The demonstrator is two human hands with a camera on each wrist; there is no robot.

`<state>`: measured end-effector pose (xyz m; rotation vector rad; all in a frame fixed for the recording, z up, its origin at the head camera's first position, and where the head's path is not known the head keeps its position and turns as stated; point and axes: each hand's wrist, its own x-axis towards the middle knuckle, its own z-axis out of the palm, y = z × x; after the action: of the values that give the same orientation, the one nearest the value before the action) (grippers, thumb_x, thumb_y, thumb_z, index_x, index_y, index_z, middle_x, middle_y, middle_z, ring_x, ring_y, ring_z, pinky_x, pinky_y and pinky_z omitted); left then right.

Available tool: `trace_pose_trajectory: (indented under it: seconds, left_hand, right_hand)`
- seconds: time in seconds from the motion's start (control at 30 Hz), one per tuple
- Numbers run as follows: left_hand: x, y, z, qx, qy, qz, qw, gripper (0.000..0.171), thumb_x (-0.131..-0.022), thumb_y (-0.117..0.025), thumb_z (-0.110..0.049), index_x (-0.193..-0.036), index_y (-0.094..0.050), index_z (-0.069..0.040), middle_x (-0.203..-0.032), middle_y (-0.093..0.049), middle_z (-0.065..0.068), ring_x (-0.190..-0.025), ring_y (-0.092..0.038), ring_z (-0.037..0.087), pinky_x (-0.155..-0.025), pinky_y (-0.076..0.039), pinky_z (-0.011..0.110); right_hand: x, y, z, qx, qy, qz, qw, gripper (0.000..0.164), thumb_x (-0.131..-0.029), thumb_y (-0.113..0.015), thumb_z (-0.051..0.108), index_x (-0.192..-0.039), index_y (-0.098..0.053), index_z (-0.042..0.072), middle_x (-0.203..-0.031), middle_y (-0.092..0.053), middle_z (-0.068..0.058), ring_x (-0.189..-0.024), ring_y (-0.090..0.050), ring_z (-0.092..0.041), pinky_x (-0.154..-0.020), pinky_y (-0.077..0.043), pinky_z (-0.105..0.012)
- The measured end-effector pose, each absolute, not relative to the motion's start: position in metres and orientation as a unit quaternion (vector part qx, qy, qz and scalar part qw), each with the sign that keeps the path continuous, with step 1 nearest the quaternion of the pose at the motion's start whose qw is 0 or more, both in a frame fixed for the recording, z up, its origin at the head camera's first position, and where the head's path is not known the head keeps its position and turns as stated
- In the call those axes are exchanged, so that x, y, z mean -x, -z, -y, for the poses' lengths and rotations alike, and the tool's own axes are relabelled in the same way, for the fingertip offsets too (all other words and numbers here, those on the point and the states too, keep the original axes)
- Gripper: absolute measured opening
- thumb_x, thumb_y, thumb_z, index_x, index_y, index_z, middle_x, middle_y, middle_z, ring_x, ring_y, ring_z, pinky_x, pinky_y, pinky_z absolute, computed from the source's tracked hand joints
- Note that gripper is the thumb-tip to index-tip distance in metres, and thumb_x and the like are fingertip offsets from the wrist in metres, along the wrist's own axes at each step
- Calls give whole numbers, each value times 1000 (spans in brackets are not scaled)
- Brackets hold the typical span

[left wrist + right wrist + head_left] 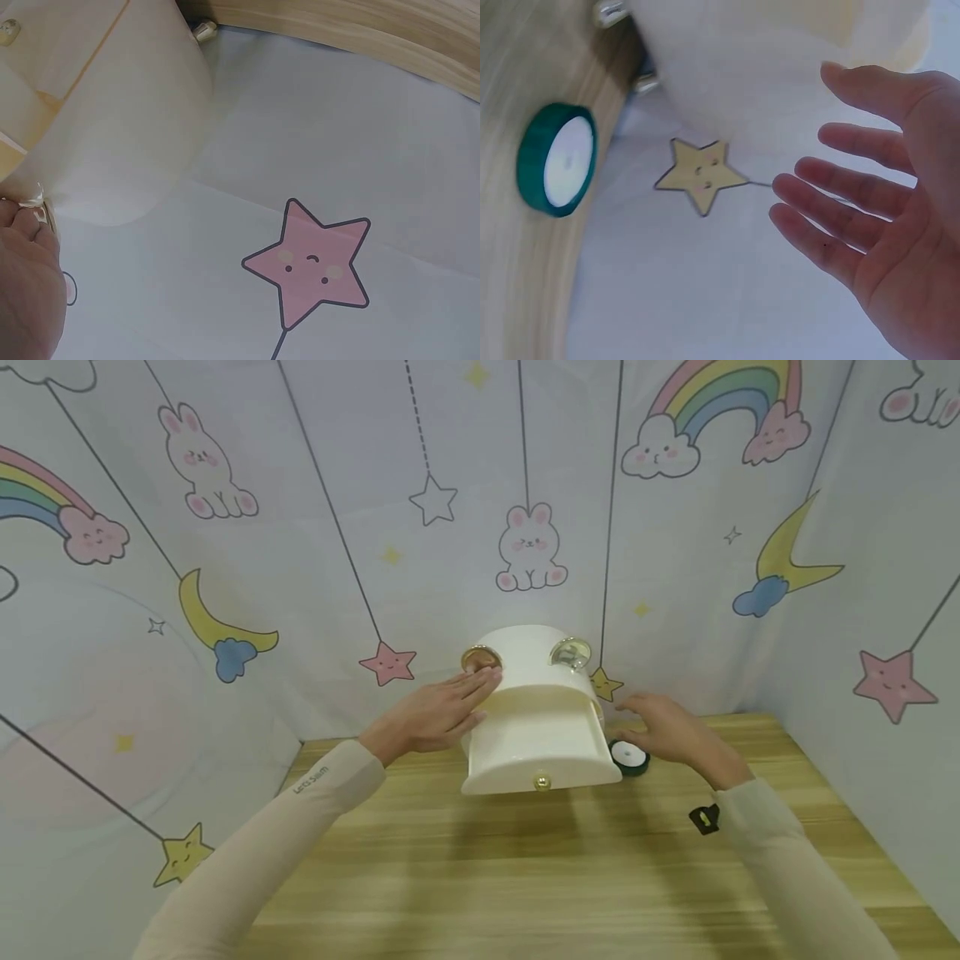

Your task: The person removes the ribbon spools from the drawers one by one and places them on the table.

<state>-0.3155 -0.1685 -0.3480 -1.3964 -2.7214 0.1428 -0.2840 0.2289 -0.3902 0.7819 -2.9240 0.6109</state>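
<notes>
A cream-white box [525,647] with a rounded back stands on short metallic feet against the patterned wall. Its front drawer [536,735] is pulled out, with a round gold knob [542,782] on its curved front; no contents show inside. Two gold-rimmed round ornaments rise from the top, a left one [480,657] and a right one [572,653]. My left hand [435,714] lies with straight fingers along the box's left side, fingertips at the left ornament. To the right of the box my right hand [667,731] hovers with fingers spread and relaxed, holding nothing.
A green ribbon spool with a white centre [628,754] lies on the wooden table [525,885] beside the box, below my right hand. Near the right cuff is a small black item [703,819] with a yellow-green mark. Patterned cloth walls [322,610] enclose the back and sides.
</notes>
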Motion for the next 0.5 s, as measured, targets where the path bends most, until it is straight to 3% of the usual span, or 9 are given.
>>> trace_pose_trajectory:
  seconds: [0.23, 0.5]
  left_hand:
    - [315, 348, 168, 453, -47, 890, 36, 65, -115, -29, -36, -169, -9, -5, -179, -11, 10, -166, -16, 25, -137, -19, 40]
    - [314, 348, 167, 452, -46, 890, 38, 66, -115, -30, -36, -169, -9, -4, -179, -11, 10, -166, -16, 25, -137, -19, 41]
  right_hand:
    - [266, 374, -220, -249, -243, 936, 53, 48, -101, -73, 29, -136, -66, -3, -134, -70, -24, -122, -67, -45, -99, -58, -63]
    - [251, 364, -211, -276, -273, 914, 115, 32, -97, -77, 17, -124, -74, 1, -122, -76, -17, -112, -72, -41, -92, -62, -59]
